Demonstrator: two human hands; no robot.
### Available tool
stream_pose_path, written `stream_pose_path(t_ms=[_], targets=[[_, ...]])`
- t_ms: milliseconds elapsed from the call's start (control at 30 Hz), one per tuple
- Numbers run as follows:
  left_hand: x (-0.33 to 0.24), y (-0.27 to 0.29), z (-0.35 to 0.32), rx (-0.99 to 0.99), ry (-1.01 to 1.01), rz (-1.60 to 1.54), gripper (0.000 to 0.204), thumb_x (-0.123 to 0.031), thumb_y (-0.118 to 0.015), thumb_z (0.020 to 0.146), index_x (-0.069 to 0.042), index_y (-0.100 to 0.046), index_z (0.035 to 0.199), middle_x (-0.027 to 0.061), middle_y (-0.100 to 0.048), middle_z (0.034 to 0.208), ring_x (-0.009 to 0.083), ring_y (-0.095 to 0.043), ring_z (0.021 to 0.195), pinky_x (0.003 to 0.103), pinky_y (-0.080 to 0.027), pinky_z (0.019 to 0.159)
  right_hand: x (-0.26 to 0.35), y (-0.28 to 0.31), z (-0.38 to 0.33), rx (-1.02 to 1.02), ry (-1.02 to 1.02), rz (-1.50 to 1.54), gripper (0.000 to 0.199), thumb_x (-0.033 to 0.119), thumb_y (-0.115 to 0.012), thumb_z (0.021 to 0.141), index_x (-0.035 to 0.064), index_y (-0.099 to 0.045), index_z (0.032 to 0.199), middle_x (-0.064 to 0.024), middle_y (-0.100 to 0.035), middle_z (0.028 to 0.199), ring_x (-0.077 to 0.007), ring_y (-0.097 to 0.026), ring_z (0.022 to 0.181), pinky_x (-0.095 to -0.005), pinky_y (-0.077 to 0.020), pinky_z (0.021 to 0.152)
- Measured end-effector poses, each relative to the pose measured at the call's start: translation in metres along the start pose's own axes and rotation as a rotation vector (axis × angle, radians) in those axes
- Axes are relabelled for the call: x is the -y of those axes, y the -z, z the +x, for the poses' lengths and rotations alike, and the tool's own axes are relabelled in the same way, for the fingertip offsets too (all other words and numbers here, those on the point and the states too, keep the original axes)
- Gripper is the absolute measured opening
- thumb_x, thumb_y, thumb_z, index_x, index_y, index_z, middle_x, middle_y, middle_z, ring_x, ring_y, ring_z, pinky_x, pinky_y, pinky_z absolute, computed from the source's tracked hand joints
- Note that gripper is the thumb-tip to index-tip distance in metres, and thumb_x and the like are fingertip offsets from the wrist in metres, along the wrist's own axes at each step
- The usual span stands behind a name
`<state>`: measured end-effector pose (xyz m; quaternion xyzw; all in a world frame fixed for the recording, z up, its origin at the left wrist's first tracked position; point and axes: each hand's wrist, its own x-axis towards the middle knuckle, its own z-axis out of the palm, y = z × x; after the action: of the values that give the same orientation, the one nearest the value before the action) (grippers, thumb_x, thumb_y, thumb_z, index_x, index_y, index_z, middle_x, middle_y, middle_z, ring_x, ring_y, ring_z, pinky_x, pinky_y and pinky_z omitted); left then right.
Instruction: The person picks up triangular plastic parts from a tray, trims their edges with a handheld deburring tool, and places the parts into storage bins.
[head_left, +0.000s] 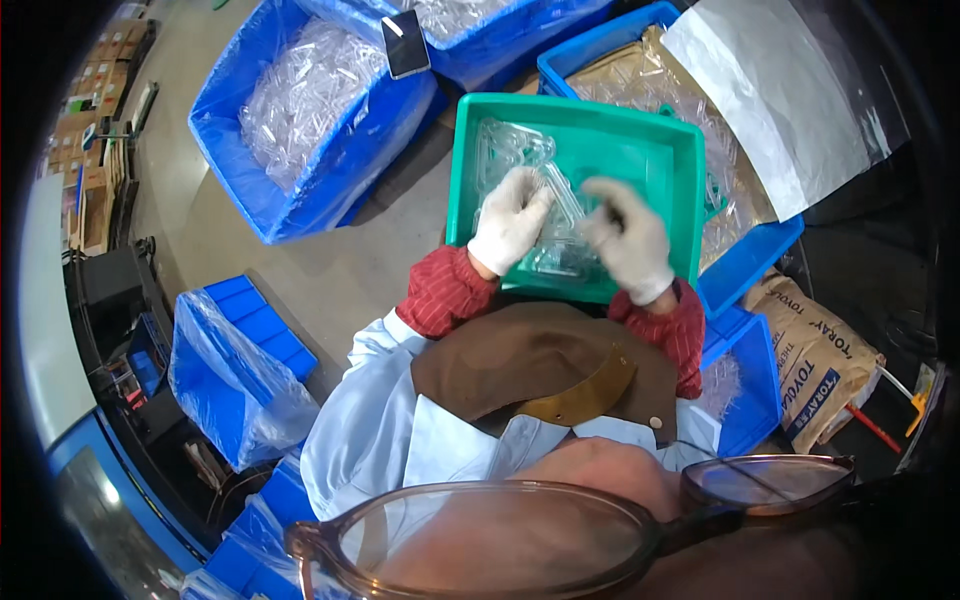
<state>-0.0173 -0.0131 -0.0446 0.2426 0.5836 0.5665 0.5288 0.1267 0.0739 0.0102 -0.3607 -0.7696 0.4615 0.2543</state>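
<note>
My left hand [512, 220], in a white glove, is closed over the left part of a green tub [625, 150]. Its thumb and fingers pinch a long clear plastic piece [564, 192] that slants toward the tub's middle. To the right, my right hand [630, 240], also gloved, hovers over the tub beside that piece. Motion smears its curled fingers, and whether they hold anything cannot be made out. Clear moulded plastic parts [510, 142] lie in the tub's far left corner, and further clear parts [560, 255] lie between my hands.
A blue lined bin [225, 150] full of clear plastic pieces stands at far left, a phone [405, 45] on its edge. Right of the tub is a blue crate [750, 265] with clear pieces and a white sheet [750, 80]. Brown paper sacks [815, 350] lie at right.
</note>
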Motion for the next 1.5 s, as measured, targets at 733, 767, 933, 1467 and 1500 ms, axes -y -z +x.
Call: stream_pose_path(t_ms=[733, 767, 933, 1467, 1500], targets=[[-0.01, 0.089, -0.035, -0.236, -0.042, -0.263, 0.021, -0.014, -0.055, 0.089, 0.002, -0.054, 0.102, 0.0023, -0.056, 0.076, 0.0091, -0.053, 0.061, 0.022, -0.045, 0.056, -0.075, -0.075, 0.122, 0.541, -0.232, -0.644, 0.047, 0.043, -0.062, 0.074, 0.0078, -0.061, 0.106, -0.015, -0.062, 0.104, -0.0309, -0.058, 0.098, -0.0388, -0.0457, 0.084], [-0.01, 0.092, -0.036, -0.251, -0.04, -0.272, 0.021, -0.015, -0.056, 0.088, 0.002, -0.055, 0.102, 0.0024, -0.056, 0.076, 0.0093, -0.053, 0.061, 0.022, -0.045, 0.055, -0.072, -0.078, 0.123, 0.58, -0.28, -0.62, 0.045, 0.041, -0.063, 0.073, 0.007, -0.062, 0.102, -0.0155, -0.063, 0.102, -0.031, -0.059, 0.096, -0.0386, -0.0463, 0.083], [-0.017, 0.094, -0.036, -0.267, -0.059, -0.283, 0.023, -0.017, -0.056, 0.088, 0.001, -0.055, 0.102, 0.0016, -0.055, 0.075, 0.0088, -0.052, 0.061, 0.023, -0.045, 0.056, -0.076, -0.055, 0.106, 0.529, -0.219, -0.443, 0.034, 0.036, -0.063, 0.071, 0.0055, -0.065, 0.085, -0.017, -0.064, 0.081, -0.031, -0.062, 0.078, -0.0386, -0.047, 0.069], [-0.05, 0.095, 0.016, -0.015, 0.068, 0.126, 0.023, -0.025, -0.056, 0.088, -0.001, -0.058, 0.089, 0.0006, -0.055, 0.07, 0.0077, -0.052, 0.057, 0.02, -0.044, 0.051, -0.032, 0.028, 0.023, -0.088, -0.267, 0.041, 0.021, 0.018, -0.066, 0.078, 0.0004, -0.064, 0.089, -0.003, -0.06, 0.07, -0.0081, -0.051, 0.063, -0.0228, -0.0423, 0.06], [-0.063, 0.095, 0.024, 0.022, 0.141, 0.215, 0.025, -0.027, -0.057, 0.087, -0.002, -0.058, 0.089, 0.0004, -0.055, 0.067, 0.0073, -0.052, 0.056, 0.02, -0.043, 0.05, -0.036, 0.028, 0.022, -0.096, -0.266, 0.04, 0.021, 0.018, -0.066, 0.078, 0.0004, -0.064, 0.089, -0.003, -0.06, 0.07, -0.0081, -0.051, 0.063, -0.0228, -0.0423, 0.06]])
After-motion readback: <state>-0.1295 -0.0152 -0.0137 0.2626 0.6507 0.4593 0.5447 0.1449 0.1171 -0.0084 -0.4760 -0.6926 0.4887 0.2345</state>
